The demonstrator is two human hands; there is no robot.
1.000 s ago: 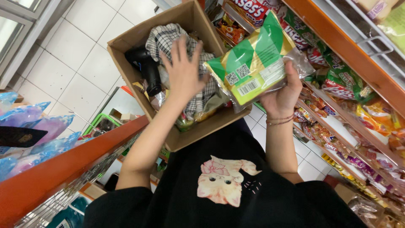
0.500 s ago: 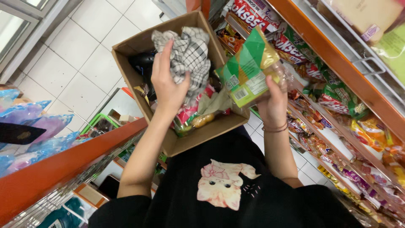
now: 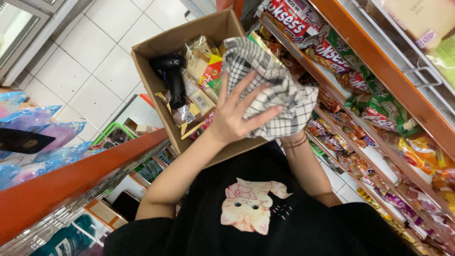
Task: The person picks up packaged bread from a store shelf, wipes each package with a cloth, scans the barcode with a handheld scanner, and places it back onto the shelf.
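Between orange shelves (image 3: pixel 374 57), above a cardboard box (image 3: pixel 156 52), the left hand's (image 3: pixel 235 116) spread fingers (image 3: pixel 246 85) press a checkered cloth (image 3: pixel 270 90); the right hand's fingers are hidden behind it.

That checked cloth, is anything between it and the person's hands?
Nothing visible. The left hand lies flat against the checked cloth, fingers spread over it. The right hand is hidden behind the cloth; only its wrist shows below, so its contact cannot be seen. The cloth is held up over the open cardboard box.
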